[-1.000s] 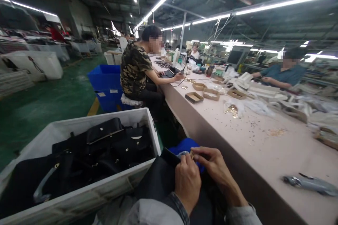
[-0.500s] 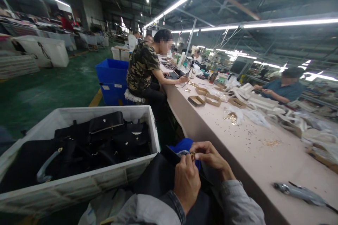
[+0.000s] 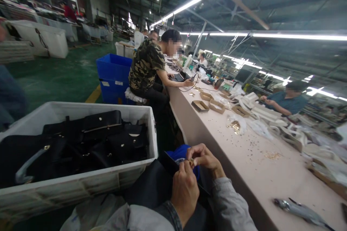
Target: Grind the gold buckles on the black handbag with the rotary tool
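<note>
In the head view, my left hand (image 3: 185,189) is closed, its fingertips pinched at a small gold-coloured metal fitting (image 3: 191,162). My right hand (image 3: 204,158) pinches the same fitting from the other side, thumb and index finger bent around it. The fitting's exact shape is mostly hidden by my fingers. Under my hands a black leather bag piece (image 3: 146,182) lies across my lap. Something blue (image 3: 177,152) shows just behind the fingertips, against the black leather.
A white crate (image 3: 89,183) of black bags (image 3: 101,121) stands at left. On the long table (image 3: 252,173) at right lie a grey power screwdriver-like tool (image 3: 300,211), scattered small metal parts (image 3: 272,155) and cardboard trays (image 3: 200,105). A co-worker in camouflage (image 3: 148,63) sits ahead by blue bins (image 3: 115,79).
The view has shifted slightly, so crate, table and hands sit a little further left. Both hands keep their pinch on the fitting. A blurred passer-by now shows at the left edge.
</note>
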Action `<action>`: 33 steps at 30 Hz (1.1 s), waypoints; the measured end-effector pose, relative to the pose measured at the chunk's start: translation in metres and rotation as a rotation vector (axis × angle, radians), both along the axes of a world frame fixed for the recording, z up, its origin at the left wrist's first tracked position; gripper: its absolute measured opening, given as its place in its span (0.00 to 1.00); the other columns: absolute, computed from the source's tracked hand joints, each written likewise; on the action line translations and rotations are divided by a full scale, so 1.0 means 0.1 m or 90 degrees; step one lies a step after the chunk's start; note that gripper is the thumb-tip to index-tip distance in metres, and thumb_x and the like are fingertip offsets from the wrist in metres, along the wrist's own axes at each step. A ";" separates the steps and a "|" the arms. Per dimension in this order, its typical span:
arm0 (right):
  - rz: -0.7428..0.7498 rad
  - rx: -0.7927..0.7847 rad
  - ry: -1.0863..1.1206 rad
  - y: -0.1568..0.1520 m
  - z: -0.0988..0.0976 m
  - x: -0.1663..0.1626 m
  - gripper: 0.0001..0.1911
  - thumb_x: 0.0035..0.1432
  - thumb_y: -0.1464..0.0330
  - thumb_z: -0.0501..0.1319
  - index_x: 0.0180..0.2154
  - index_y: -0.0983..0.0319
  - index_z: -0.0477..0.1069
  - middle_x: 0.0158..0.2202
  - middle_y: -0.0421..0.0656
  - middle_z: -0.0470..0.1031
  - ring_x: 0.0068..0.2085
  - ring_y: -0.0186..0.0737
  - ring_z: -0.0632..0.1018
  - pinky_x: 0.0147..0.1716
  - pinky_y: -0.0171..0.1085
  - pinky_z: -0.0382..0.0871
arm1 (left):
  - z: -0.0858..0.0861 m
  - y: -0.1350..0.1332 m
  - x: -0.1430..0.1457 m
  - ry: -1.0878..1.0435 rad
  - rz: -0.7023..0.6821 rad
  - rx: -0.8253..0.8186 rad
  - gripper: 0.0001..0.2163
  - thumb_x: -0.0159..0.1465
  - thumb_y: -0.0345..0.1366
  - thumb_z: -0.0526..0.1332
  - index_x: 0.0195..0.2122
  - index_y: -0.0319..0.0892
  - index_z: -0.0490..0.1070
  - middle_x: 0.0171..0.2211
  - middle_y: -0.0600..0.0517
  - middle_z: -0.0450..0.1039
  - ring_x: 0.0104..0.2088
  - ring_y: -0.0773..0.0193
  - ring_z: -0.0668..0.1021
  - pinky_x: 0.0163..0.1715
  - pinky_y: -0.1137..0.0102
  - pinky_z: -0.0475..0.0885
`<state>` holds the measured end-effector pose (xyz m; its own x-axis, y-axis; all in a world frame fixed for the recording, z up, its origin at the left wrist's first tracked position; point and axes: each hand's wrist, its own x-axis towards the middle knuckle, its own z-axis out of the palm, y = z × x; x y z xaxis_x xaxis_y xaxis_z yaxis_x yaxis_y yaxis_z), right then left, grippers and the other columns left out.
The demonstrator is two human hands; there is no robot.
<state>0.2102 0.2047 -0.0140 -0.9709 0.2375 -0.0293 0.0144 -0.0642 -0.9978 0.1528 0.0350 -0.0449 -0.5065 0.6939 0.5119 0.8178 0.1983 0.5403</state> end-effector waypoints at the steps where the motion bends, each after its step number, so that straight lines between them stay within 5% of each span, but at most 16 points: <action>1: -0.003 -0.001 0.000 0.02 -0.02 -0.01 0.21 0.46 0.57 0.80 0.34 0.67 0.82 0.29 0.43 0.77 0.26 0.35 0.76 0.29 0.33 0.73 | -0.03 0.02 0.00 -0.007 -0.001 -0.001 0.14 0.65 0.15 0.52 0.44 0.40 0.68 0.35 0.47 0.75 0.28 0.57 0.81 0.28 0.67 0.76; 16: -0.078 -0.011 0.025 0.16 -0.16 0.04 0.14 0.55 0.63 0.77 0.38 0.67 0.83 0.32 0.46 0.79 0.30 0.37 0.78 0.33 0.34 0.73 | -0.32 0.33 -0.02 0.031 0.027 -0.024 0.20 0.66 0.15 0.51 0.58 0.31 0.65 0.42 0.42 0.77 0.30 0.58 0.83 0.29 0.68 0.78; 25: -0.345 0.146 -0.046 -0.19 -0.09 0.15 0.17 0.60 0.58 0.73 0.43 0.65 0.83 0.36 0.46 0.79 0.35 0.40 0.77 0.37 0.35 0.72 | -0.38 0.42 -0.02 0.031 0.028 -0.022 0.20 0.66 0.17 0.51 0.58 0.28 0.69 0.43 0.37 0.78 0.33 0.54 0.83 0.31 0.65 0.79; 30: -0.411 0.297 -0.121 -0.23 -0.09 0.15 0.17 0.64 0.58 0.68 0.43 0.65 0.83 0.36 0.46 0.79 0.35 0.40 0.77 0.38 0.37 0.71 | -0.16 0.40 -0.17 -0.191 -0.080 -0.021 0.16 0.70 0.22 0.50 0.48 0.34 0.77 0.38 0.40 0.80 0.37 0.52 0.84 0.38 0.63 0.80; 33: -0.391 0.299 -0.113 -0.22 -0.08 0.16 0.16 0.63 0.58 0.68 0.43 0.65 0.84 0.35 0.46 0.79 0.34 0.40 0.77 0.38 0.37 0.71 | 0.04 0.33 -0.41 -0.467 -0.204 -0.077 0.16 0.74 0.31 0.51 0.42 0.36 0.79 0.24 0.48 0.77 0.23 0.60 0.80 0.25 0.70 0.75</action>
<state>0.2257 0.1831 -0.0215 -0.6524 0.7550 0.0651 0.2741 0.3153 -0.9086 0.1121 0.0682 -0.0410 -0.4518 0.8913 0.0383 0.2907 0.1065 0.9509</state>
